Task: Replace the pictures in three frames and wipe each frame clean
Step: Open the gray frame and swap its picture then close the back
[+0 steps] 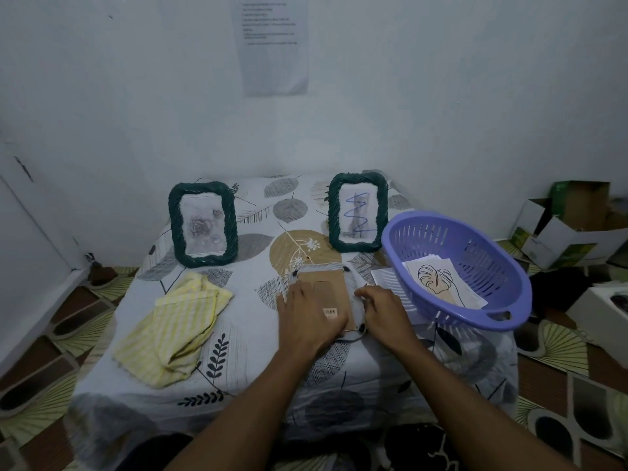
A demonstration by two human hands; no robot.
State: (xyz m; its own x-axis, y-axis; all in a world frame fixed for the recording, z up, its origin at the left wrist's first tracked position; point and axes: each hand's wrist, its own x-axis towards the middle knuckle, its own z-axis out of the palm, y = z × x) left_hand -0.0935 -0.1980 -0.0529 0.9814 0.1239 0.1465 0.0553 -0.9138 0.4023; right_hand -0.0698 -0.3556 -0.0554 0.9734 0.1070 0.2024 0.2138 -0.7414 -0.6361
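A low table stood against a plain white wall [102,96], draped in a pale tablecloth [258,368] printed with grey and tan leaves. A printed sheet of paper [273,45] was stuck to the wall above it; its text was too blurred to read.

Near the middle of the tabletop, a picture frame [331,288] lay face down with its brown card backing up. The person's left hand [307,314] lay flat on the backing, fingers fairly straight. The right hand [384,311] sat at the frame's right edge with bent fingers; whether they gripped anything, I could not tell.

Two green rope-edged frames stood upright along the far edge: one with a rose picture [203,229] towards the far left corner, one with a blue zigzag scribble [357,212] towards the far right.

A crumpled yellow striped cloth [176,331] lay by the left edge. A purple slotted basket [475,246] sat at the right edge, holding loose pictures [438,280], the top one a line drawing of a leaf.

Open cardboard boxes [571,226] stood on the patterned floor [40,368] at the right.
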